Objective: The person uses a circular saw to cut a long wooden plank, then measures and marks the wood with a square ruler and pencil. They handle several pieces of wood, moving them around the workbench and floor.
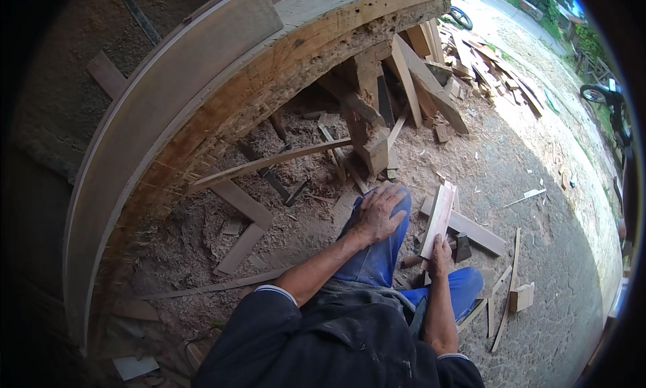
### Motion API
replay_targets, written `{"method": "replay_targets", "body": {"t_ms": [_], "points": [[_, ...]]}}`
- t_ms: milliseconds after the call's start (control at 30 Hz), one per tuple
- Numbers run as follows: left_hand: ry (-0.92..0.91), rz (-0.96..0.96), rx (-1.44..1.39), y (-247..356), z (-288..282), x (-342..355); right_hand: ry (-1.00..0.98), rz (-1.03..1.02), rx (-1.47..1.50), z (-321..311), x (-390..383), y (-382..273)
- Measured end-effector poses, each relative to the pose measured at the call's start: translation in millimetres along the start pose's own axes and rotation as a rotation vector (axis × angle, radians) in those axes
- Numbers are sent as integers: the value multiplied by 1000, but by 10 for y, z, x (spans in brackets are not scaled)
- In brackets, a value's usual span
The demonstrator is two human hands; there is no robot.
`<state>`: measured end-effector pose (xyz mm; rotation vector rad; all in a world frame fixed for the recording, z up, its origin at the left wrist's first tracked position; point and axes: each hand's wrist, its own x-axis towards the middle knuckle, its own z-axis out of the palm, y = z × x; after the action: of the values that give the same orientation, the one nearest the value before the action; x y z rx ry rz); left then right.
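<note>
My left hand [379,214] rests on my raised left knee, its fingers stretched out and holding nothing. In my right hand [440,256] is a pale reddish wooden board [439,213], gripped at its near end and pointing away from me. Behind that board, another flat wooden piece [479,235] lies slantwise on the ground. Close to my right hand sits a dark metal tool head [463,247]; a short wooden handle end [412,261] shows on the other side of the board. Whether the two belong together is hidden.
A thick wooden workbench [269,72] curves across the left, with a wide plank [168,85] on top. Under it, wood shavings surround an L-shaped wooden piece [245,220]. Offcuts are piled [498,72] at the far right. A small wood block [521,297] and thin strips lie nearer.
</note>
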<state>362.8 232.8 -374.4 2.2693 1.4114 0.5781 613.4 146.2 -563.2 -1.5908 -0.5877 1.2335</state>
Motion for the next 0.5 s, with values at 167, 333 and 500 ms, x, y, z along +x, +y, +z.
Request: {"method": "replay_targets", "body": {"t_ms": [167,333,500], "points": [[-6,-3,-1,8,16,21,119,-150,-226,-10,17,71],[6,-8,31,-2,-26,-3,108,-95,-107,48,82,106],[-11,22,13,-9,-34,-3,93,-186,-185,45,168,146]]}}
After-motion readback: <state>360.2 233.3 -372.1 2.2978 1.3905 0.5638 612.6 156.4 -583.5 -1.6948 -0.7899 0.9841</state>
